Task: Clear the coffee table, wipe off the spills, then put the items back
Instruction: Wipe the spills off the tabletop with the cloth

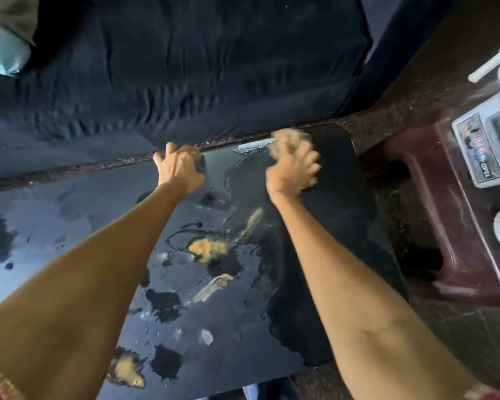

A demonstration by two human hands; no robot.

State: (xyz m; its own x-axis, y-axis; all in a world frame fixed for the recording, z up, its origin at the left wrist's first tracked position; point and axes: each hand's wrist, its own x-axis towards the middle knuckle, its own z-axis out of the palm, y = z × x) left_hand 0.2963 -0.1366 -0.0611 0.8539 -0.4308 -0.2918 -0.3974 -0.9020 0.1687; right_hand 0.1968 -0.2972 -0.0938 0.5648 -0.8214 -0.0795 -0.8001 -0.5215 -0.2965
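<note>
Coffee table [70, 215] glossy black, wet, tan spills [208, 248] smeared across

I see a dark glossy worktop [70, 215] streaked with wet and yellowish spills [211, 248]. My left hand [182, 168] grips its far edge. My right hand [293, 166], blurred, holds a tan cloth [289, 137] near the far right corner. A dark sofa [185, 67] lies beyond.
</note>
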